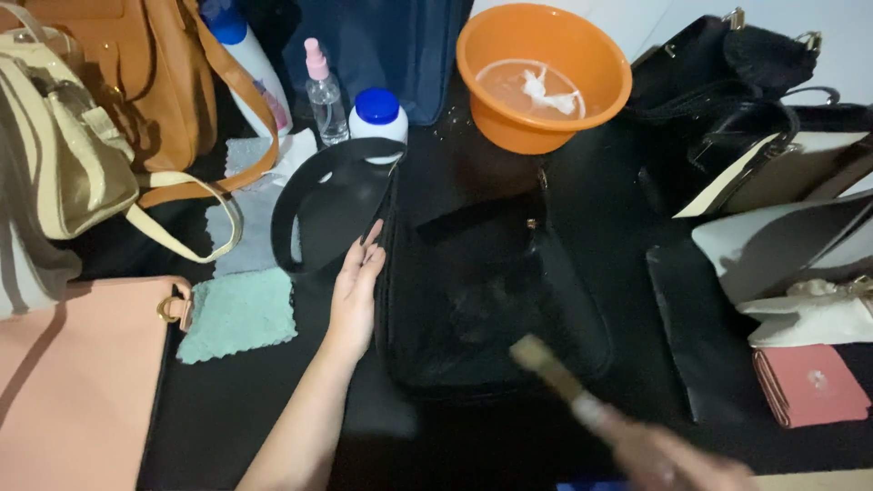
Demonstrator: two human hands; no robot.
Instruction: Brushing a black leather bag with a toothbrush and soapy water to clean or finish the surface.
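A black handbag (482, 291) lies flat in the middle of a dark table, its handle (314, 195) looping up to the left. My left hand (356, 289) rests flat with fingers together against the bag's left edge, holding nothing. My right hand (677, 459), blurred at the bottom right, grips a brush (555, 373) whose bristle end hovers over the bag's lower right part.
An orange basin (544, 73) with water and a white cloth stands at the back. A spray bottle (325, 91), a blue-capped white jar (377, 118) and a bottle (250, 59) stand behind. Green cloth (238, 314), tan and cream bags left, pink bag (73, 382), black and white bags and a pink wallet (809, 384) right.
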